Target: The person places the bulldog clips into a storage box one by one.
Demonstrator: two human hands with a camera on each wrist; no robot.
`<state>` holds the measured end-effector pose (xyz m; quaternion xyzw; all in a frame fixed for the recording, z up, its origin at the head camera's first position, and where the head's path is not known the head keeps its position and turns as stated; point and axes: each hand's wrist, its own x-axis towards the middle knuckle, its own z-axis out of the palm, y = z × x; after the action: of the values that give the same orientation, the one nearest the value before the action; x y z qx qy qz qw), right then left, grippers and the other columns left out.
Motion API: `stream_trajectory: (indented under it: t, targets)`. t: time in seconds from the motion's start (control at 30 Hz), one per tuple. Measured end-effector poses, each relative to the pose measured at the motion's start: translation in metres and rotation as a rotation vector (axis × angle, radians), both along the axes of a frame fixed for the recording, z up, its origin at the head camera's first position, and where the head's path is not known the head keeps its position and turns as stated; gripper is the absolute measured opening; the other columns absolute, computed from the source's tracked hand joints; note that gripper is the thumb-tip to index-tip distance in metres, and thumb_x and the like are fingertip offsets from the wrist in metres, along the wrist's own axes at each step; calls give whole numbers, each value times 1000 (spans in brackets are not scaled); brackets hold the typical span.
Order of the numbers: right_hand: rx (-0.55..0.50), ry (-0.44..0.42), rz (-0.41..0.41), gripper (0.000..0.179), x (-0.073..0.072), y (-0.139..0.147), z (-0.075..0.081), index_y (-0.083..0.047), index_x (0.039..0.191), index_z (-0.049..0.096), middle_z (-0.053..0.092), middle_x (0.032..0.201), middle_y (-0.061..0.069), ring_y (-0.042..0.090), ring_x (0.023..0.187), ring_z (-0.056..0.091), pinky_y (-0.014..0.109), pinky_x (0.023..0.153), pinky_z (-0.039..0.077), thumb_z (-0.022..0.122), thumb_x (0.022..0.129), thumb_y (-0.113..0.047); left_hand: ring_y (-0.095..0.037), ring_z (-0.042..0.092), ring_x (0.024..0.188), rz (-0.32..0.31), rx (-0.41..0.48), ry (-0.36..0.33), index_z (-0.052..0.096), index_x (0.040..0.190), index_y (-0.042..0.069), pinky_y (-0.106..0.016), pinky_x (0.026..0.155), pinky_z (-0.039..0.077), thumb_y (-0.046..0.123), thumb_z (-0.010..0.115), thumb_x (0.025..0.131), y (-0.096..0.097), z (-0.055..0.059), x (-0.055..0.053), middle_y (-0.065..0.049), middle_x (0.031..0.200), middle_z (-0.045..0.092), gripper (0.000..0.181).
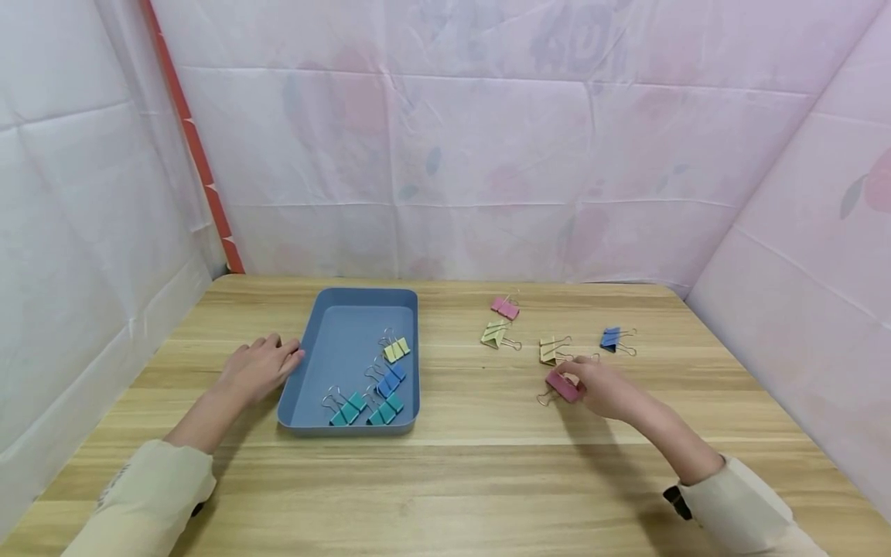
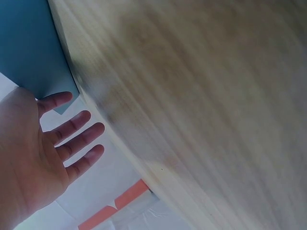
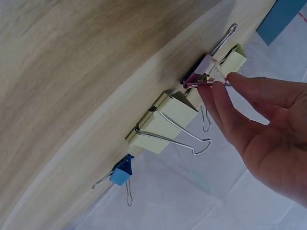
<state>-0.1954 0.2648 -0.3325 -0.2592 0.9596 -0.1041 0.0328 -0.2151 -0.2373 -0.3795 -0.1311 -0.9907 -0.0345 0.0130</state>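
Currently, right hand (image 1: 609, 391): fingers narrow, pinching a pink binder clip (image 1: 562, 386); cannot tell whether the clip touches the desk (image 1: 480, 495). Cream binder clip (image 1: 547, 352) just beyond these fingers; blue binder clip (image 1: 610, 339) beyond and to their right; pale green binder clip (image 1: 495, 334) beyond and to their left. Left hand (image 1: 256, 369): fingers loosely spread, blue-grey tray (image 1: 334, 340) immediately to their right.

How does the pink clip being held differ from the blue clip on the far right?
The pink clip is pinched in the right grip; the blue clip lies untouched on the table. From the head view, the pink clip's free handle points left, while the blue clip's handles point right. Both have wire handles.
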Motion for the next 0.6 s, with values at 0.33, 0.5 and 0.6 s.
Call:
stream_trajectory:
  t: [0.33, 0.5, 0.6]
  targets:
    - [-39, -32, 23, 32, 0, -5, -2, 3, 102, 63, 60, 89, 10, 31, 83, 58, 38, 67, 48, 66, 71, 11, -45, 48, 104, -5, -2, 11, 53, 125, -1, -59, 84, 38, 34, 36, 99, 0, 1, 1, -29, 115, 49, 47]
    - [-95, -26, 38, 21, -2, -6, -4, 0, 94, 64, 59, 80, 2, 21, 74, 57, 31, 61, 46, 69, 74, 4, -46, 48, 104, -5, 2, 10, 52, 125, -2, -60, 84, 37, 34, 36, 98, 0, 0, 1, -30, 114, 49, 48]
    - [-93, -8, 5, 16, -2, -9, -5, -2, 90, 65, 56, 77, 0, 18, 70, 54, 29, 58, 44, 69, 75, 0, -46, 48, 105, -4, 3, 11, 52, 126, -2, -60, 85, 37, 35, 36, 98, -1, -1, 1, -29, 115, 49, 48]
